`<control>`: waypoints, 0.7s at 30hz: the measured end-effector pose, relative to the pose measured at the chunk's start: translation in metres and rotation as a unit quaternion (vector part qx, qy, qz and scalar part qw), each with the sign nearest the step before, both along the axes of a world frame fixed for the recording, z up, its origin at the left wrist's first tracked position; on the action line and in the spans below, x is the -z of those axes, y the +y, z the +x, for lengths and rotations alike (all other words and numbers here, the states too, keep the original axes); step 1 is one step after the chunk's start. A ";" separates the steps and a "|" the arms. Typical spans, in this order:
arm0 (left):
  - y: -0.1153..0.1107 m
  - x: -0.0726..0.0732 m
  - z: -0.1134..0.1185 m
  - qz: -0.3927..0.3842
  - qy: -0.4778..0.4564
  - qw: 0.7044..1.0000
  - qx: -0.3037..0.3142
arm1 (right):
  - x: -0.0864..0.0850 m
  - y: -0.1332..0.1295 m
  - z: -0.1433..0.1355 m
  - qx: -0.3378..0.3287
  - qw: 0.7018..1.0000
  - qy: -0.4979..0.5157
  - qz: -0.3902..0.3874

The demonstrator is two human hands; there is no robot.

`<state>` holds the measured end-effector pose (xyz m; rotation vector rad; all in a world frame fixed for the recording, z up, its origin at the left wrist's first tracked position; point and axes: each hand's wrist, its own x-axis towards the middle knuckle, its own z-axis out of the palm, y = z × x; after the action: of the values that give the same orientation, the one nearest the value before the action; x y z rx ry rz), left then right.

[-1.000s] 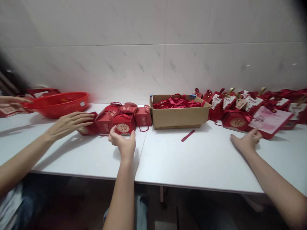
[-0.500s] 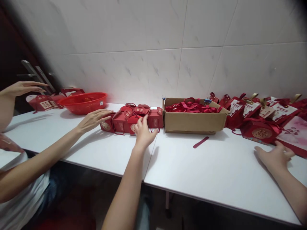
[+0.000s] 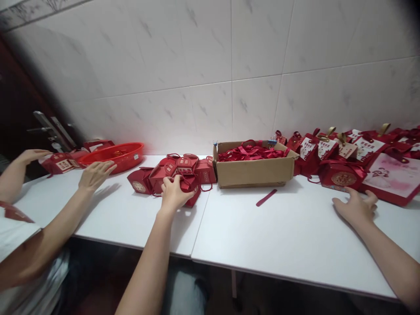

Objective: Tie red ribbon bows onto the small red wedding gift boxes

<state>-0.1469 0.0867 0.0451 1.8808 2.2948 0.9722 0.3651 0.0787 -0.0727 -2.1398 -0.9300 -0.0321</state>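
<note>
My left hand (image 3: 174,193) is closed on the top of a red gift box (image 3: 194,197), which stands tilted at the front of a cluster of similar red boxes (image 3: 159,175). The fingers partly cover the box and its cord. Over on the right, my right hand (image 3: 357,209) rests low above the table with its fingers apart, holding nothing. Just beyond its fingertips lies a red box with a round gold emblem (image 3: 343,178), and beside that a flat pink-and-white picture box (image 3: 392,177).
A cardboard box (image 3: 256,174) of red ribbons stands mid-table, with a dark red strip (image 3: 266,198) before it. Tagged red boxes (image 3: 308,151) line the right back. At left, a co-worker's hands (image 3: 95,177) are near a red basin (image 3: 126,162) and more red boxes (image 3: 61,164).
My left hand has closed on a red gift box and drawn it slightly forward from the cluster. The co-worker's nearer hand has left the boxes and moved left towards the basin.
</note>
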 end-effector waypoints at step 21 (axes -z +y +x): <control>-0.058 0.037 0.033 0.008 -0.236 0.920 0.312 | -0.065 -0.010 -0.091 -0.204 0.933 -0.239 0.177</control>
<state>-0.1136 0.0282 0.0084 1.9090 1.3006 1.1601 0.2746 0.0687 -0.0074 -1.5939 -1.5106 -0.4932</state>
